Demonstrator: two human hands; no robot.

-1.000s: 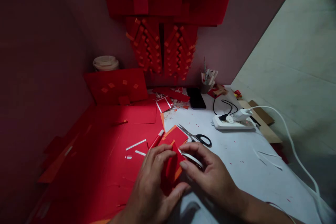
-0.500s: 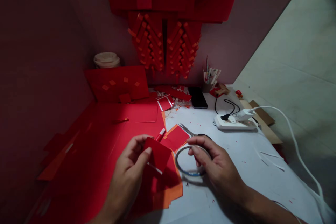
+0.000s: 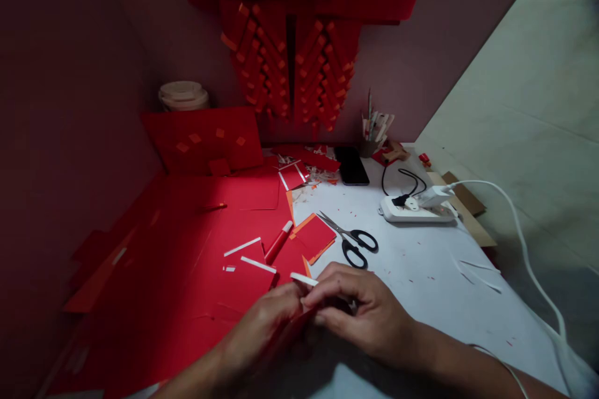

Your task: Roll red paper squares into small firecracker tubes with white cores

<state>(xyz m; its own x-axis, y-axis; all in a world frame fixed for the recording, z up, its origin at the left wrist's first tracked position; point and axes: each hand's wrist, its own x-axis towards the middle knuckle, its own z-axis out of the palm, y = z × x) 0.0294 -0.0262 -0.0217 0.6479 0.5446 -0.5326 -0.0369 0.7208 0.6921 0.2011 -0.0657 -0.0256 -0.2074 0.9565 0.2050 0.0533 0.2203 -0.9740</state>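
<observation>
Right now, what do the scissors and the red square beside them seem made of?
Scissors: probably metal, by the grey shine, with smooth black plastic-looking loops. Red square: likely matt paper or thin card, flat with crisp straight edges.

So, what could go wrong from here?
The white strip at your fingertips could bend or shift, since your left hand and right hand crowd close around it. The scissors lie just beyond your right hand with handles spread, so reaching forward might knock them. The red tube with a white cap lies on its side and might roll if bumped.
</observation>
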